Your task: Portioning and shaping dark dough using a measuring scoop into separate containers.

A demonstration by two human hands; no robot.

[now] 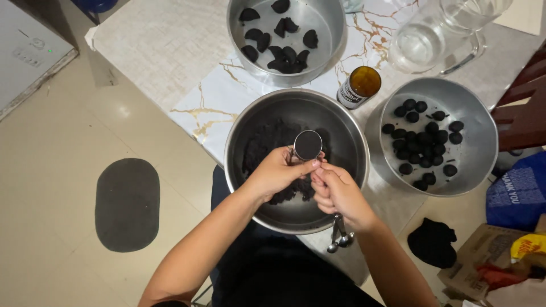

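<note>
Black, crumbly mix [273,142] is heaped in the steel bowl [244,131] at the near edge of the surface [170,45], directly beneath both hands. A round measuring spoon [307,144], packed level with the mix, is pinched at its rim by the left hand [277,172]. Its handle runs back toward the body and is gripped by the right hand [336,193], the two hands touching.

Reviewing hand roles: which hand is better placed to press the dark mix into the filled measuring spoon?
Probably left: the left hand has its thumb at the measuring spoon; the right hand grips its handle.
</note>
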